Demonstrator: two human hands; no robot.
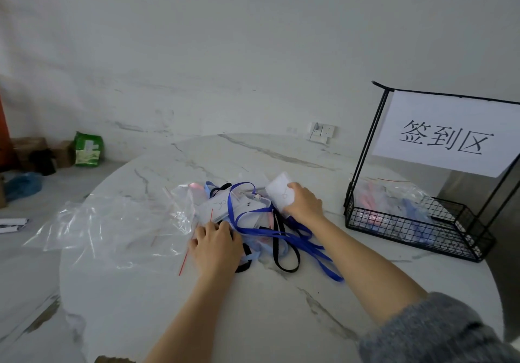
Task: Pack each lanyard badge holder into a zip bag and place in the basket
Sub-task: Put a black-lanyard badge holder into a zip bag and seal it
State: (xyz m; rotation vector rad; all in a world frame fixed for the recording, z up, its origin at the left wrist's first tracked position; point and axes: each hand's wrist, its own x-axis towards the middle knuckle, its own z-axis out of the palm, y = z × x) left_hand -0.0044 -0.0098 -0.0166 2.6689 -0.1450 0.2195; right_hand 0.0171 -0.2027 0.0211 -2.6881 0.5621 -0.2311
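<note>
A tangled heap of lanyard badge holders (225, 208) lies mid-table, with dark blue, black, light blue and pink straps. My right hand (302, 203) grips one clear badge holder (280, 192) at the heap's right side, lifted a little. My left hand (215, 243) rests on the heap's near left edge with its fingers curled among the straps; what they hold is hidden. A pile of clear zip bags (112, 222) with red strips spreads out to the left. The black wire basket (408, 222) at the right holds several packed bags.
The round white marble table (225, 306) ends close to the basket at the right. A white paper sign (447, 137) hangs on the basket's tall frame. On the floor at the left stand a green packet (87, 148) and cardboard boxes (28, 148).
</note>
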